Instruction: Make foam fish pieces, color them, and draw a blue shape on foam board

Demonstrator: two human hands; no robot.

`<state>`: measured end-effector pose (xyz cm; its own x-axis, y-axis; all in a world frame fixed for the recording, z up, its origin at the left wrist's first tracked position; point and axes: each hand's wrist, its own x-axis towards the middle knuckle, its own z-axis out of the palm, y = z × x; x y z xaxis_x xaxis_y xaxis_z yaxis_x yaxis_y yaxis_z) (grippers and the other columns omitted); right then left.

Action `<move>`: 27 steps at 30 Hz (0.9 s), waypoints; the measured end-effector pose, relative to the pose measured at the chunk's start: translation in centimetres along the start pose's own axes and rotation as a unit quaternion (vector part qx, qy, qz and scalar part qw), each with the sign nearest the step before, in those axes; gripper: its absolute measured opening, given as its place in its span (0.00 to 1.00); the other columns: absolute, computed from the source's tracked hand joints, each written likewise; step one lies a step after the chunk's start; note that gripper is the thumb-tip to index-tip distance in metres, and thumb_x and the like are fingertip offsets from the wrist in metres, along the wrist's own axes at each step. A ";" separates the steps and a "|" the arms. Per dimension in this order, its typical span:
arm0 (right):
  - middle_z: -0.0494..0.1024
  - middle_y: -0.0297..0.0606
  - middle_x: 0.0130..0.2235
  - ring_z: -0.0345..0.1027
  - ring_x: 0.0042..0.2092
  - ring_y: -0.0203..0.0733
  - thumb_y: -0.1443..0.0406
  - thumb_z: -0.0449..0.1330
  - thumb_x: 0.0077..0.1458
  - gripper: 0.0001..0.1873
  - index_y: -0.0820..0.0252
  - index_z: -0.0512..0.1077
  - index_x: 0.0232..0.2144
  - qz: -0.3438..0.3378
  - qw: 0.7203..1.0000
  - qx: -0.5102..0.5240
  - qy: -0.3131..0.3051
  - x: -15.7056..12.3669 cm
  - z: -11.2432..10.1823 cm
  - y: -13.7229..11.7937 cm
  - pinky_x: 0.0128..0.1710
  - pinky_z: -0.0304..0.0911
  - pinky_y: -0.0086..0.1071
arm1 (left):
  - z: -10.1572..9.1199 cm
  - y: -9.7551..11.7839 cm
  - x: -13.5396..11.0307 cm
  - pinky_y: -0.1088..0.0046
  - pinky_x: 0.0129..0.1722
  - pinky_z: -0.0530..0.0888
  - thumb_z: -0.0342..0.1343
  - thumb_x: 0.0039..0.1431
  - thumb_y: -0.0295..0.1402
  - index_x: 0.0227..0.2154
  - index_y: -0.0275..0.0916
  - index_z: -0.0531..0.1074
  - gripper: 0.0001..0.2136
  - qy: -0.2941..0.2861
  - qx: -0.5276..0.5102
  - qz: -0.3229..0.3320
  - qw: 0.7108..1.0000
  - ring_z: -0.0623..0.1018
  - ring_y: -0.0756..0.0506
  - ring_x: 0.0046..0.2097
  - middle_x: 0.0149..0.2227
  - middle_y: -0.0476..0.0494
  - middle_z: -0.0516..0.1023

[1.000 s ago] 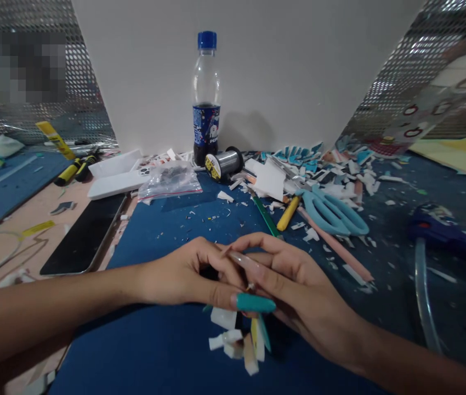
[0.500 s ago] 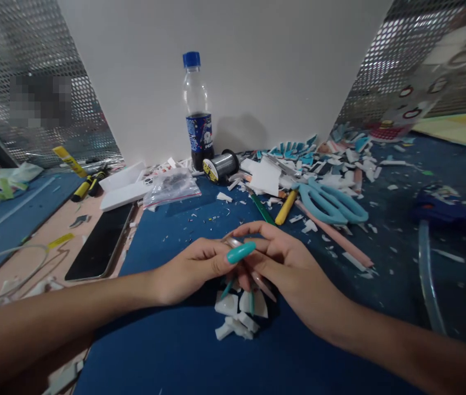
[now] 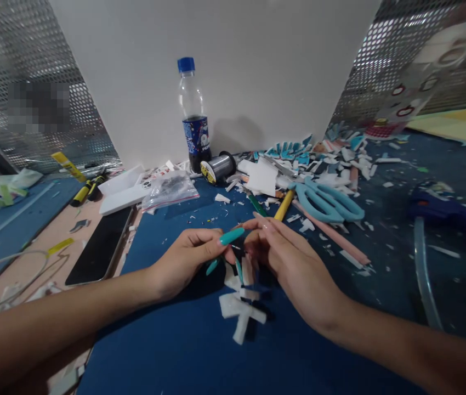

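My left hand (image 3: 198,253), with long turquoise nails, pinches thumb against finger in the middle of the view. Close on its right, my right hand (image 3: 288,258) has its fingers bent together, the index stretched over the top. A small thin piece shows between the fingertips of both hands, too small to name. Right below the fingers is a cluster of white foam-like pieces (image 3: 241,312), joined in a branching shape over the blue mat (image 3: 167,351). Its upper part is partly hidden by the fingers. I cannot tell whether it hangs or rests on the mat.
Behind the hands stand a cola bottle (image 3: 194,120) and a wire spool (image 3: 220,167). Light-blue scissors (image 3: 327,203), a yellow-handled tool (image 3: 284,206) and scraps (image 3: 294,153) lie beyond my right hand. A phone (image 3: 99,247) lies left, a blue glue gun (image 3: 438,208) right.
My hands have come slightly apart, with the right index finger now lifted. The white pieces have turned and spread into a longer branching shape. The camera view has shifted slightly.
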<state>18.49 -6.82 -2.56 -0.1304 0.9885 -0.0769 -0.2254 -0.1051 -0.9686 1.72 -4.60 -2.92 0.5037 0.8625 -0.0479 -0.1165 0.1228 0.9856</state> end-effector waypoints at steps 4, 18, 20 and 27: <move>0.66 0.32 0.28 0.62 0.32 0.36 0.56 0.52 0.57 0.11 0.57 0.66 0.33 -0.028 0.998 -0.010 0.057 0.2 -0.2 0.2 0.34 0.61 0.31 | 0.1 0.4 0.3 0.78 0.32 0.64 0.57 0.55 0.35 0.18 0.35 0.74 0.13 0.045 -0.047 -0.036 0.997 0.68 0.53 0.28 0.22 0.50 0.71; 0.69 0.35 0.32 0.62 0.33 0.37 0.51 0.54 0.54 0.15 0.57 0.66 0.29 -0.013 0.996 -0.014 0.085 0.2 -0.3 0.0 0.35 0.61 0.33 | 0.1 0.5 0.4 0.76 0.29 0.60 0.62 0.49 0.40 0.18 0.34 0.71 0.14 0.048 -0.067 -0.047 0.996 0.64 0.53 0.27 0.22 0.51 0.69; 0.69 0.35 0.33 0.62 0.34 0.37 0.51 0.54 0.54 0.15 0.57 0.66 0.29 -0.013 0.996 -0.014 0.083 0.2 -0.4 0.1 0.36 0.60 0.33 | 0.1 0.5 0.4 0.77 0.28 0.59 0.61 0.51 0.40 0.18 0.34 0.70 0.15 0.050 -0.081 -0.051 0.994 0.62 0.54 0.26 0.21 0.51 0.67; 0.68 0.34 0.31 0.61 0.34 0.38 0.53 0.54 0.55 0.14 0.57 0.67 0.29 -0.021 0.997 -0.011 0.075 0.3 -0.5 0.4 0.36 0.59 0.33 | 0.1 0.5 0.5 0.78 0.30 0.61 0.62 0.48 0.39 0.19 0.34 0.71 0.13 0.056 -0.106 -0.055 0.991 0.65 0.53 0.27 0.22 0.50 0.69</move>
<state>18.87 -6.53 -3.12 0.0250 0.9973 -0.0692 -0.2061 -0.0626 -0.9765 1.99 -4.15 -2.46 0.4271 0.8858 -0.1816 -0.2496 0.3085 0.9179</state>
